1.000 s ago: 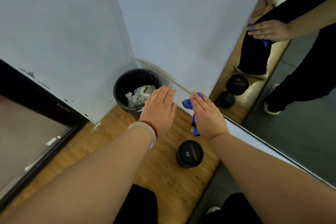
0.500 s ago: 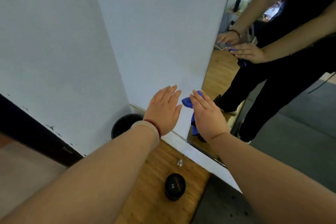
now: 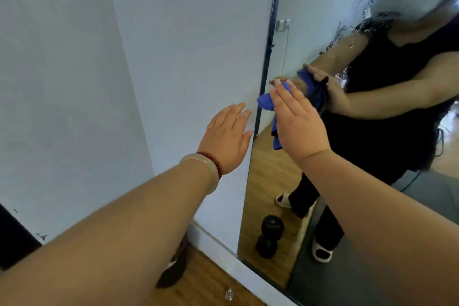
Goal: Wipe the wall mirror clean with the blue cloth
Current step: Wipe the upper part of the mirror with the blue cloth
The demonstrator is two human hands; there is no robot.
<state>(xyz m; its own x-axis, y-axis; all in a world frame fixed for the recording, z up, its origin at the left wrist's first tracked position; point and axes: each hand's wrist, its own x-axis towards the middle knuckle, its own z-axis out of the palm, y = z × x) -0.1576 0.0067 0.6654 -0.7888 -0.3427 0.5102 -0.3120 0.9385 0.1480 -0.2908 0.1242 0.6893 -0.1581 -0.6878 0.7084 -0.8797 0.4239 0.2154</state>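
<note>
Head: blue cloth (image 3: 266, 103) under right grip (image 3: 298, 126), fingers straight.

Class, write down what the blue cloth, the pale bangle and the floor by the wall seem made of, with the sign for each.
Blue cloth: soft fabric, maybe microfibre, matte; it folds and droops.
Pale bangle: probably jade or glass, glossy; translucent with bright highlights.
Floor: wood or wood-look laminate, low sheen; brown grain streaks.

Left grip (image 3: 227, 136) raised, fingers straight; right grip (image 3: 296, 124) flat, fingers together.
</note>
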